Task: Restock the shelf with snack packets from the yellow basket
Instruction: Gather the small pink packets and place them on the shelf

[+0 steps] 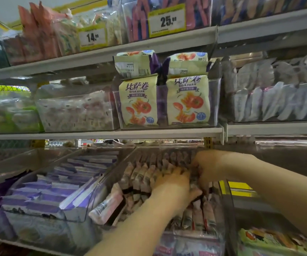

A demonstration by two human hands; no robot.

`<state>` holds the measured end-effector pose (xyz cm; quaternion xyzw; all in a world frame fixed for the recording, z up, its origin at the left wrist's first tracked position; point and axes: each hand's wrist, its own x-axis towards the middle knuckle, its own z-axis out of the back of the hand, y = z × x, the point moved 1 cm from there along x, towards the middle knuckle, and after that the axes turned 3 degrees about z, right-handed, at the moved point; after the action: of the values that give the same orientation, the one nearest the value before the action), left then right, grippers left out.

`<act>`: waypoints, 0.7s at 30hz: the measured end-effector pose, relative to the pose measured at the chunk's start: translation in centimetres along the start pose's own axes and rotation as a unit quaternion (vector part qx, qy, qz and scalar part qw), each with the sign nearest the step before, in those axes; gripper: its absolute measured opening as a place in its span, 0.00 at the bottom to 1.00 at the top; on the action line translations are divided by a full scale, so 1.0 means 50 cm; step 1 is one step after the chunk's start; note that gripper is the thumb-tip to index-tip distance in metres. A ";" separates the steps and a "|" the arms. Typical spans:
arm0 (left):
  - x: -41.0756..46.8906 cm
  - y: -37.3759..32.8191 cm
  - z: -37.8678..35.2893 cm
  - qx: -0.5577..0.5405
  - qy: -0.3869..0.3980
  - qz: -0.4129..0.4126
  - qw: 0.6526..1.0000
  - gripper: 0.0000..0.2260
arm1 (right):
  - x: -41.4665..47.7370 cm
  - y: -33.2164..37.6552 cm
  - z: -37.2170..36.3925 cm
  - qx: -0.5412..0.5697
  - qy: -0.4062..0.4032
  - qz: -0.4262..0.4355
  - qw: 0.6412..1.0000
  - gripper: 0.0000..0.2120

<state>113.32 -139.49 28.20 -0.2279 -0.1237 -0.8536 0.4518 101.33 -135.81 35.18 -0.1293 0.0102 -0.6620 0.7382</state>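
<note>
Both my hands are in the clear bin (110, 176): the nearer left hand (173, 182) presses flat on upright snack packets (139, 174) ranked away from it, the right hand (206, 167) just beyond curls among them, hold unclear.

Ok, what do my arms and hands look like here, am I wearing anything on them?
No gloves: the left hand and right hand are bare. The left forearm and right forearm are uncovered right to the frame edge, with no sleeve in view. No watch or bracelet shows at either wrist. The blur hides whether there are any rings.
</note>
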 end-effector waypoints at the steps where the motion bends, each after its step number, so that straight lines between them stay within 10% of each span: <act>1: 0.007 0.007 -0.004 0.013 -0.004 -0.009 1.000 0.24 | 0.005 -0.002 0.002 -0.003 -0.003 0.012 1.000 0.13; 16: 0.031 0.061 -0.003 0.023 0.042 -0.048 0.998 0.31 | -0.005 0.019 0.003 -0.070 0.002 0.023 0.997 0.21; 21: -0.041 0.154 0.040 -0.049 -0.082 -0.024 0.995 0.31 | -0.028 0.042 0.005 -0.067 -0.150 0.050 0.985 0.19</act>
<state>121.26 -141.50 28.94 -0.3157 -0.1239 -0.8479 0.4075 103.26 -134.22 34.78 -0.2756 -0.0502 -0.5955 0.7529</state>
